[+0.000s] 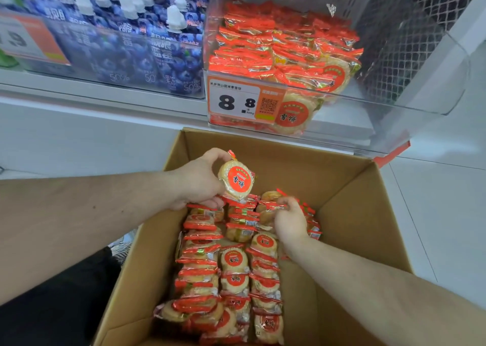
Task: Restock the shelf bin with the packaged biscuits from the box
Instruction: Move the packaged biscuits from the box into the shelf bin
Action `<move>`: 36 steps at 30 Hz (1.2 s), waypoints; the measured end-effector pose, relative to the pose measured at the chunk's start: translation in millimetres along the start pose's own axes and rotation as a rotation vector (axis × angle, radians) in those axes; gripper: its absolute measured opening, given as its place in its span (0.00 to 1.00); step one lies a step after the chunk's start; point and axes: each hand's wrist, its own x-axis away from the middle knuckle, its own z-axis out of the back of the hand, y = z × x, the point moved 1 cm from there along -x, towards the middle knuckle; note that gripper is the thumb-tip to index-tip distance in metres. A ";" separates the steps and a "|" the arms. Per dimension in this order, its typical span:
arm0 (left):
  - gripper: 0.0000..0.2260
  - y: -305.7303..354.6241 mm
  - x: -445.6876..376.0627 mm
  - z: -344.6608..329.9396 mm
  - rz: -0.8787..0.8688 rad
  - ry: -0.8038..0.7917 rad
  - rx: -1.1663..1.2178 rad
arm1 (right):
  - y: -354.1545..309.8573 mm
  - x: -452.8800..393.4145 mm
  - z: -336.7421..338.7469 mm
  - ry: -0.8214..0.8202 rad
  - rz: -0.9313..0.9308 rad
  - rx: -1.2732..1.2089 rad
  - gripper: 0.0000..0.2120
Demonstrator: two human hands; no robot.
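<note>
The packaged biscuit (pixel 236 180) held up over the box is a pale, round, bumpy-surfaced disc sealed in clear film, with a red-orange circle bearing white characters on its face and red crimped ends at top and bottom. The left hand (pixel 201 180) pinches it upright between thumb on top and fingers underneath, above the far end of the box and below the bin.

The right hand (pixel 289 221) reaches down into the box, its fingers curled round the red edge of another packet (pixel 268 209) in the far right stack.

The cardboard box (pixel 349 214) is open, its flaps standing up, and it holds many identical packets (pixel 234 261) in roughly three rows, some lying face up, others on edge so only the red seams show. The right side of the box floor is bare cardboard.

Above and beyond the box, the clear shelf bin (pixel 342 101) is piled with the same red-and-pale packets, heaped higher on the left. A price tag (pixel 238 101) reading 8.8 sits on its front left. To the left of the bin stand blue pouches with white caps (pixel 147 43) behind a clear front.
</note>
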 end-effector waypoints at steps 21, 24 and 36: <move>0.30 7.4 13.9 2.9 0.078 -0.115 0.073 | 13.9 0.2 60.1 -0.315 -0.272 0.061 0.03; 0.16 14.2 22.6 1.2 0.125 -0.164 0.237 | -29.0 36.6 99.7 -0.436 -0.143 -0.116 0.04; 0.26 49.1 68.1 -22.0 -0.082 -0.362 0.349 | -80.2 121.3 110.0 -0.553 0.227 -0.195 0.14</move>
